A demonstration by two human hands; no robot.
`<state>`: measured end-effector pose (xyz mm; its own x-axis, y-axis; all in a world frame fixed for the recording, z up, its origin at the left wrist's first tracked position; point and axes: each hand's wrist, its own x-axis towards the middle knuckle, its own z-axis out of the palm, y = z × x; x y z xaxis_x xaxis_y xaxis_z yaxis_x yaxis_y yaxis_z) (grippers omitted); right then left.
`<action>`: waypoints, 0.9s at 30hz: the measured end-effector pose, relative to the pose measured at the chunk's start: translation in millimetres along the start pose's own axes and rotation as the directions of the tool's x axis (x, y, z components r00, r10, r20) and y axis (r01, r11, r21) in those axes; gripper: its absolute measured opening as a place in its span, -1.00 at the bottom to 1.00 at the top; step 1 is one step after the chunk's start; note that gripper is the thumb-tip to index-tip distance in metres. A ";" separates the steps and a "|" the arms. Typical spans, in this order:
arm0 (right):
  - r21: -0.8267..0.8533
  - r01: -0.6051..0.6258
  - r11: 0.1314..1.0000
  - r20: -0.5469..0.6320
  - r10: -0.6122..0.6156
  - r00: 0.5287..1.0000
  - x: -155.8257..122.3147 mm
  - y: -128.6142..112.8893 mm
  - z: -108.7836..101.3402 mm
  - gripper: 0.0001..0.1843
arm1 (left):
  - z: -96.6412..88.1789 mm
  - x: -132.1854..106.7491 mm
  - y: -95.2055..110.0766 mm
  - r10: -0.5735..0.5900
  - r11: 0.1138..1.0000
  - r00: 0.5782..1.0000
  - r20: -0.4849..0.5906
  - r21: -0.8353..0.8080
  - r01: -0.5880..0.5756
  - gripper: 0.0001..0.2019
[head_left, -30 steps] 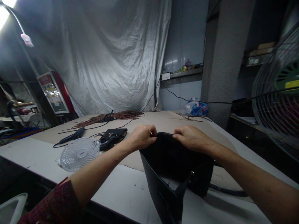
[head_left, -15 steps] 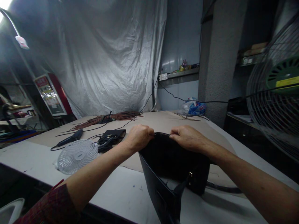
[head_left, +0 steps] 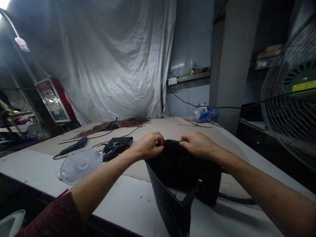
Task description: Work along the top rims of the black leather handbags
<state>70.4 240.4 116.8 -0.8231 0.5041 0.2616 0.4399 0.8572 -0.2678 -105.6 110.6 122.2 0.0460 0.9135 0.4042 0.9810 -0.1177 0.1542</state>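
A black handbag (head_left: 160, 187) stands on the table in front of me, its mouth gaping and its inside dark. My left hand (head_left: 151, 145) pinches the far rim near its left corner, thumb and forefinger together at the edge. Farther right along that same rim, my right hand (head_left: 196, 144) grips the edge with curled fingers. A small metal fitting (head_left: 199, 181) shows on the bag's right side. Behind it a dark handle (head_left: 235, 198) lies on the table to the right. The bag's bottom is out of sight.
A white fan (head_left: 81, 165) lies left of my left forearm, beside a small black bag (head_left: 119, 144) and a dark corded tool (head_left: 74, 146). Bundled brown strips (head_left: 116, 125) lie at the back. A blue plastic package (head_left: 207, 114) sits back right; a large caged fan (head_left: 288, 98) stands right.
My left hand's fingers have shifted on the rim, the thumb now showing lower and a gap opening under the forefinger. The bag's near side and metal fitting have moved slightly. My right hand stays put.
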 end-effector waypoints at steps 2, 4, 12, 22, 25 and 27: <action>0.006 -0.006 1.000 0.005 0.006 1.000 0.6 0.7 0.1 -0.74 | 0.5 0.2 -0.5 0.029 0.997 1.000 -0.007 -0.066 -0.029 -0.97; 0.015 -0.007 1.000 0.006 0.007 1.000 1.1 0.9 0.0 -0.75 | 1.1 1.0 -0.9 0.025 0.995 1.000 0.007 -0.098 -0.024 -0.95; -0.008 0.000 1.000 0.016 0.000 1.000 -0.9 -3.3 -1.6 -0.74 | 4.5 4.8 -3.4 -0.192 0.981 0.981 0.015 -0.011 0.192 -0.93; -0.016 0.022 1.000 0.018 -0.022 1.000 -0.5 -6.5 0.9 -0.73 | 4.9 4.0 -3.2 -0.243 0.969 0.970 0.011 -0.035 0.243 -0.90; 0.018 0.042 0.999 0.056 -0.043 0.997 1.3 -9.4 0.6 -0.70 | 4.6 3.0 -3.6 -0.228 0.974 0.974 -0.001 -0.011 0.228 -0.88; 0.024 0.039 0.999 0.064 -0.041 0.997 3.9 -11.0 0.6 -0.72 | 4.3 2.4 -3.9 -0.206 0.979 0.979 -0.006 0.002 0.206 -0.88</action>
<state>62.1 232.9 120.3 -0.8618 0.4608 0.2121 0.3984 0.8736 -0.2794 -108.5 114.9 118.7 -0.1578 0.9158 0.3693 0.9700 0.0736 0.2319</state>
